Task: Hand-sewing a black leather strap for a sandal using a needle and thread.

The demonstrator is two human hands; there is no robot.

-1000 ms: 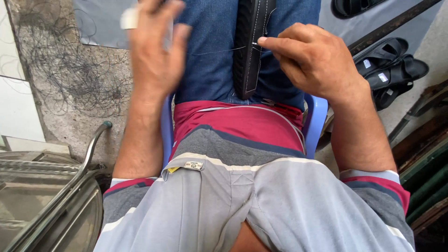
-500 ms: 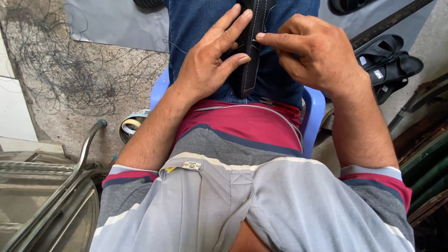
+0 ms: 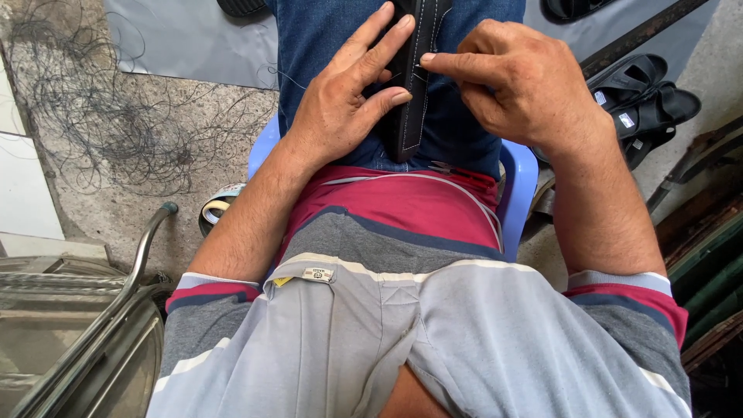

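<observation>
Over jeans, black strap (image 3: 409, 116) runs lengthwise.

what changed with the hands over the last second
The left hand came down from being raised with fingers spread and now lies flat against the black stitched strap on the lap. The right hand kept its fingertip grip at the strap's edge, and the strap stayed put on the jeans.

Left hand (image 3: 348, 101) flat, fingers spread, right hand (image 3: 518, 81) pinching

Rough concrete floor (image 3: 116, 201), blue plastic stool (image 3: 520, 182)
</observation>
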